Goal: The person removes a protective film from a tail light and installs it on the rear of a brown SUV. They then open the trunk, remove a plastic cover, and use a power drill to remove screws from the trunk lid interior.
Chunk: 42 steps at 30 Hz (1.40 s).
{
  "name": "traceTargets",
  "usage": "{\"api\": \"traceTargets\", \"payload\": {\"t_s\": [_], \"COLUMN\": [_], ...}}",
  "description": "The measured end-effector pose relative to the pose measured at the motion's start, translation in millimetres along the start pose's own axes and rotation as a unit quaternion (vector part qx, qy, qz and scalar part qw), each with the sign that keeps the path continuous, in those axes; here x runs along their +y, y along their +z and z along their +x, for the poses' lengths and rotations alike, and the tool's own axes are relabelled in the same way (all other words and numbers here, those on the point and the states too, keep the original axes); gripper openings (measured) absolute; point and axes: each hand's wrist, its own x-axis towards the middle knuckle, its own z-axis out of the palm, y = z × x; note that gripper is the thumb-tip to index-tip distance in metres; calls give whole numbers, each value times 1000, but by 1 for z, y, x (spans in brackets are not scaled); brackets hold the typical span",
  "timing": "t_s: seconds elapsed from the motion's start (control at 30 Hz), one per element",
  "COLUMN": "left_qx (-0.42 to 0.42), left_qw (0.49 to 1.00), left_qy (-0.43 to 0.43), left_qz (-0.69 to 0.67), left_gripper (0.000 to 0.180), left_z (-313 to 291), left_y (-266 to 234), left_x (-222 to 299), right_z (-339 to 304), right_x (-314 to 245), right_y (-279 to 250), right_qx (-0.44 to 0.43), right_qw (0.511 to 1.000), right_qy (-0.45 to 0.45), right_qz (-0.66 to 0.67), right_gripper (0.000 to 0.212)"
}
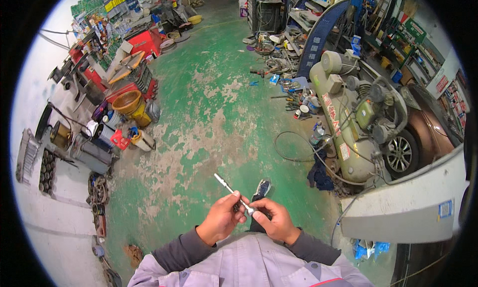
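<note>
Slanting between my two hands is a slim, shiny metal tool that looks like a ratchet wrench (223, 182). Its handle points up and to the left, away from me, and its rounded head lies close to my body. My left hand (221, 218) is closed around the middle of the shaft, thumb on top and fingers curled under. With thumb and fingers, my right hand (275, 220) pinches the head end. The fingers partly cover the head, so I cannot tell whether a socket is fitted. Below the hands, my shoe (262, 189) stands on the floor.
Worn green floor (184, 152) stretches ahead. Along the left stand a yellow bucket (141, 115), bottles and red cabinets (144, 40). An air compressor (343, 132) with a looping hose (284, 160) stands at right, near loose tools and a car wheel (401, 153).
</note>
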Motion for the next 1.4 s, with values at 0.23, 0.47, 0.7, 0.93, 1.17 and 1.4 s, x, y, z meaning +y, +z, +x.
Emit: {"api": "traceTargets", "payload": {"t_s": [0.23,0.47,0.7,0.93,1.17,1.4], "left_qx": [104,73,45,41,71,167], "left_qw": [992,987,992,993,989,982], "left_qy": [24,43,-42,-109,-109,-88], "left_qz": [-65,-139,-107,1,68,6], "left_gripper": [35,36,36,36,34,34], "left_z": [204,368,594,778,985,1216], "left_y": [17,27,14,44,50,20], "left_x": [158,301,444,597,675,735], "right_z": [278,504,718,911,1093,1301], "right_x": [-7,-25,7,13,72,191], "right_y": [-94,-151,-220,-272,-361,-461], "right_qx": [-99,-134,-22,111,179,212], "right_qw": [991,990,999,988,981,974], "right_qy": [-3,-28,4,-16,-58,-66], "right_qz": [-93,29,38,106,44,43], "right_gripper": [31,20,15,16,21,24]}}
